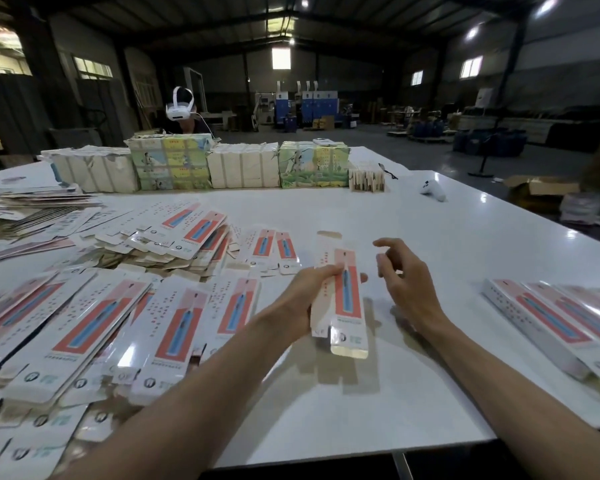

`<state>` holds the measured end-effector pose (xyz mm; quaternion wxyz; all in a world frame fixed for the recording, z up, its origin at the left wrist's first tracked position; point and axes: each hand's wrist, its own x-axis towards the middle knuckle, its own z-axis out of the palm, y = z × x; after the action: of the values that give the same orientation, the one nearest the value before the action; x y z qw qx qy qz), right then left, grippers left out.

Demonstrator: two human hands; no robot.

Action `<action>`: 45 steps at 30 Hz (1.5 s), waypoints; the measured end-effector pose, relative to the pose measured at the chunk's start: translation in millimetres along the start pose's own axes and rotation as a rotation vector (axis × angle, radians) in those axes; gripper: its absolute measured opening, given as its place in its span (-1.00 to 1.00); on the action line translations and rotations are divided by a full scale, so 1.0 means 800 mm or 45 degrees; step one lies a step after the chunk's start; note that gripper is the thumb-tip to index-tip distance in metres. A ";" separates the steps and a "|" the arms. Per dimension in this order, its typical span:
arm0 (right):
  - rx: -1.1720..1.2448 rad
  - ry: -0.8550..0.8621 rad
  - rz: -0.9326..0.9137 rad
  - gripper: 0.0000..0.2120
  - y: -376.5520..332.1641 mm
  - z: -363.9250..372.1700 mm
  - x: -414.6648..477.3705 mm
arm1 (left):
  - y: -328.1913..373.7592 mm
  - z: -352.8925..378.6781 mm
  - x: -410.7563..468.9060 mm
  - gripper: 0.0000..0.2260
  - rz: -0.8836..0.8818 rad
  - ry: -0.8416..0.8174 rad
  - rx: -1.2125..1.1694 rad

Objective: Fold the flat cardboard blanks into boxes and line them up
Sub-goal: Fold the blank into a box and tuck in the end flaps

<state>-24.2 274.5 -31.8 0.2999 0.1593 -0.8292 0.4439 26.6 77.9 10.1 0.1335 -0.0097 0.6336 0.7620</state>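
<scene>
My left hand grips a long white cardboard blank with a red and blue print, held above the white table; its end flaps stick out at both ends. My right hand hovers just right of the blank, fingers loosely spread, holding nothing. Flat blanks of the same print lie in overlapping heaps across the left half of the table. A row of folded boxes lies side by side at the right edge.
Bundled paper-wrapped stacks line the far side of the table, with a person wearing a white headset behind them. A white controller lies at the far right. An open carton sits on the floor beyond.
</scene>
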 end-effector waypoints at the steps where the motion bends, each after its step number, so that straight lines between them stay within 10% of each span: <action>1: -0.003 0.012 -0.003 -0.80 0.002 0.000 0.001 | -0.009 0.006 0.004 -0.80 0.029 0.014 0.005; 12: -0.098 -0.197 -0.096 -0.75 -0.004 0.012 0.004 | -0.033 0.011 0.003 -0.69 0.132 -0.055 -0.094; 27: 0.827 -0.245 0.309 -0.81 -0.026 -0.003 0.001 | -0.042 0.015 0.010 -0.42 -0.043 -0.202 -0.294; 33: 0.766 -0.345 0.481 -0.48 -0.036 0.005 -0.016 | -0.045 0.004 0.022 -0.45 -0.041 -0.222 -0.444; 45: 0.684 -0.386 0.372 -0.57 -0.041 -0.008 -0.018 | -0.042 0.006 0.015 -0.71 0.412 -0.050 -0.080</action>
<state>6.5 261.3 -17.0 0.0536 0.1764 -0.7318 0.6561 22.6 90.1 -23.9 0.0210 0.1033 0.5999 0.7931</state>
